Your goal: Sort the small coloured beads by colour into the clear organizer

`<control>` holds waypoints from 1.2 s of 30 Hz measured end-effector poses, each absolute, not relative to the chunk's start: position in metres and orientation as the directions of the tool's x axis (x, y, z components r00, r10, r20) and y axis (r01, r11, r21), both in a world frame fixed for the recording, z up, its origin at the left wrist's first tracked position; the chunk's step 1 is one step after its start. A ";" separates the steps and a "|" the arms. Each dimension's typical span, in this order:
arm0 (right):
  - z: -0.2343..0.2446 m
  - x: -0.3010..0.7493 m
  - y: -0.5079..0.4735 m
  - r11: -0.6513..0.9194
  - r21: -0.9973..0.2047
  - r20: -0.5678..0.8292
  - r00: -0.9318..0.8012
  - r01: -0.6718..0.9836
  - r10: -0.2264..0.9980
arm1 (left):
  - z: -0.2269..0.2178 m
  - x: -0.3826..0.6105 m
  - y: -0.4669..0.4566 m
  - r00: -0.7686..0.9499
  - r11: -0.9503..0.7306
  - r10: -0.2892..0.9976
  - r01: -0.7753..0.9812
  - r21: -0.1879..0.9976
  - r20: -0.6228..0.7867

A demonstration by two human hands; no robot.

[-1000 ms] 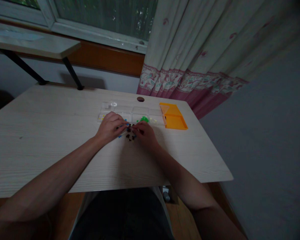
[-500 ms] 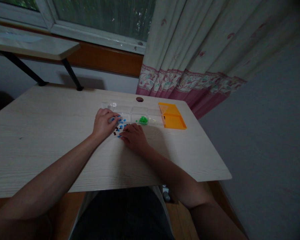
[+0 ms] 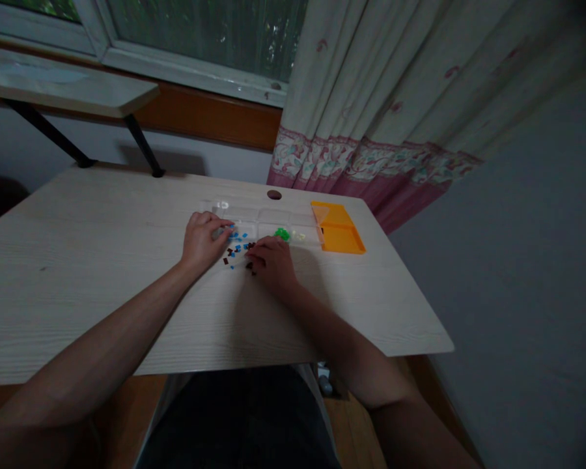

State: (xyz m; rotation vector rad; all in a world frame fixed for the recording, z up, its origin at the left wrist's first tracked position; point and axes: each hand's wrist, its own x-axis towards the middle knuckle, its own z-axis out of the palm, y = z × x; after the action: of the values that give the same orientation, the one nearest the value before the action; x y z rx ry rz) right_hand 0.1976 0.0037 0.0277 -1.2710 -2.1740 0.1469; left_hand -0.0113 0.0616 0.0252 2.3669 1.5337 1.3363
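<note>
A clear plastic divided box (image 3: 273, 213) lies on the table, and green pieces (image 3: 282, 233) fill part of one compartment. My left hand (image 3: 205, 240) is at the box's left end, thumb and fingers drawn together beside small blue pieces (image 3: 238, 237). What sits between those fingertips is too small to make out. Over the loose pieces in front of the box, my right hand (image 3: 272, 262) has its fingers curled in a pinch, their contents hidden. Small dark brown pieces (image 3: 226, 261) lie mixed with blue ones just left of it.
An orange open case or lid (image 3: 342, 228) touches the box's right end. Pale pieces (image 3: 299, 236) lie in a compartment beside the green ones. A raised shelf (image 3: 68, 91) on black legs stands at the back left of the table (image 3: 102, 293). A curtain (image 3: 361, 130) hangs behind.
My right hand has moved a little right and away from me, uncovering brown and blue pieces on the table. My left hand has stayed nearly in place.
</note>
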 end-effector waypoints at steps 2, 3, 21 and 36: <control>0.028 0.200 0.006 0.498 -0.432 0.466 -0.286 0.752 0.837 | 0.024 -0.012 0.063 0.154 -0.518 0.755 0.736 0.436 0.637; 0.029 0.201 0.007 0.483 -0.454 0.472 -0.257 0.749 0.843 | 0.023 -0.013 0.063 0.157 -0.521 0.754 0.734 0.435 0.637; 0.030 0.205 0.015 0.412 -0.635 0.479 -0.086 0.654 0.874 | 0.035 0.002 0.043 0.505 -0.778 0.603 0.545 0.313 0.618; 0.029 0.204 0.019 0.365 -0.823 0.367 -0.083 0.435 0.927 | 0.035 0.003 0.043 0.526 -0.817 0.539 0.518 0.254 0.658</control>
State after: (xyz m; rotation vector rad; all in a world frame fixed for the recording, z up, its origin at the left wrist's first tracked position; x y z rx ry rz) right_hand 0.2038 0.0189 0.0288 -1.2212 -1.6872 0.6567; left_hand 0.0025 0.0429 0.0349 2.7206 0.9426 1.1879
